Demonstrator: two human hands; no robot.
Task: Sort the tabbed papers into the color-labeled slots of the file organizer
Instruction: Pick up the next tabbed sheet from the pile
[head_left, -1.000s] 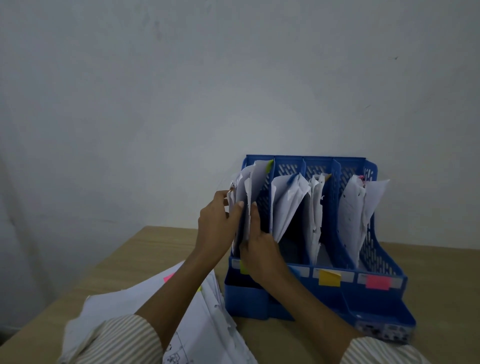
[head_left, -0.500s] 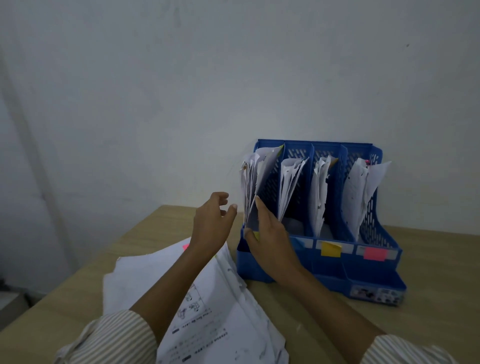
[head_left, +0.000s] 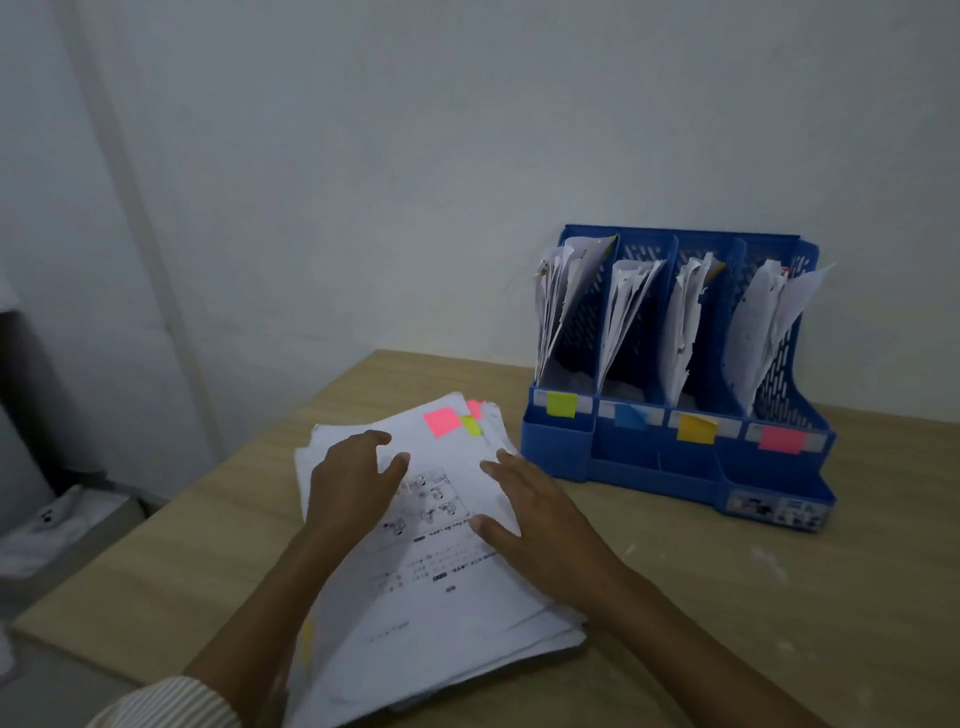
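Both grips slack: left hand (head_left: 349, 486) and right hand (head_left: 540, 512) flat on paper stack (head_left: 441, 597).

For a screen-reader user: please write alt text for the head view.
Both hands, left hand and right hand, rest open on a paper stack topped by a pink tab, beside a blue file organizer holding papers on a wooden table.

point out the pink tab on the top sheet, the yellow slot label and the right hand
pink tab (head_left: 442, 421), head view, middle of the tab on the top sheet.
yellow slot label (head_left: 696, 428), head view, centre of the sticky note on the organizer's front.
right hand (head_left: 540, 512), head view, back of the hand.
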